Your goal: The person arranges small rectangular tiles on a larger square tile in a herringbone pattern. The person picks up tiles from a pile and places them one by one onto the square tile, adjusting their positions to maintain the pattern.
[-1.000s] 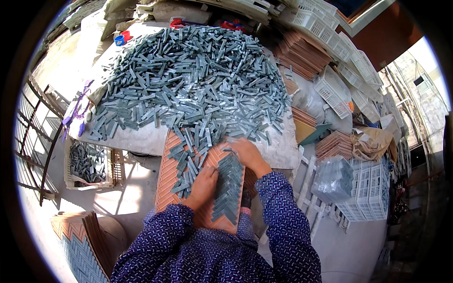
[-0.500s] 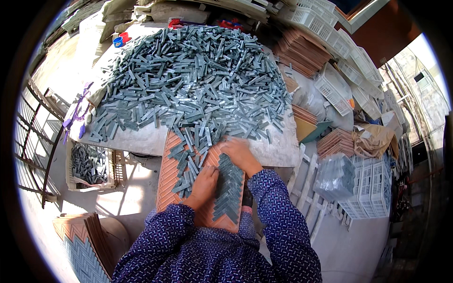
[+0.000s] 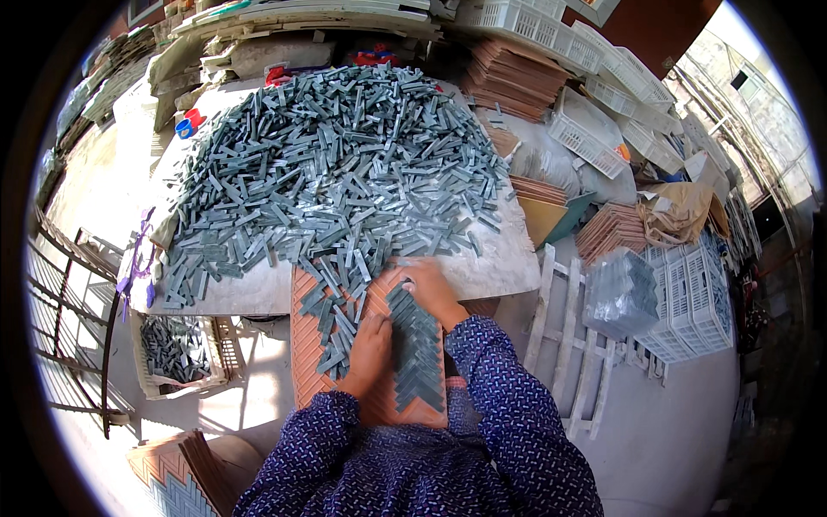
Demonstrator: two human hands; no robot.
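Observation:
An orange tray (image 3: pixel 303 389) with herringbone grooves leans from the table's edge toward my body. Grey-green stone strips (image 3: pixel 417 355) fill its right part in a herringbone pattern. Loose strips (image 3: pixel 338 329) lie jumbled on its left part. My left hand (image 3: pixel 370 346) rests between the loose strips and the laid ones, fingers curled together; what they hold, if anything, is hidden. At the upper end of the laid pattern is my right hand (image 3: pixel 432 291), its fingertips smeared by motion. A big heap of strips (image 3: pixel 345 164) spreads across the table (image 3: pixel 508 271) beyond the tray.
A crate of strips (image 3: pixel 177 351) stands at the lower left, near stacked patterned trays (image 3: pixel 185 474). To the right are a white slatted frame (image 3: pixel 564 345), plastic-wrapped panels (image 3: pixel 622 293), white crates (image 3: pixel 689 293) and stacked orange trays (image 3: pixel 517 77). Small cups (image 3: pixel 188 123) sit far left.
The view has shifted with my head. My left hand stays by the laid strips, and my right hand stays at the pattern's upper end, blurred in both frames.

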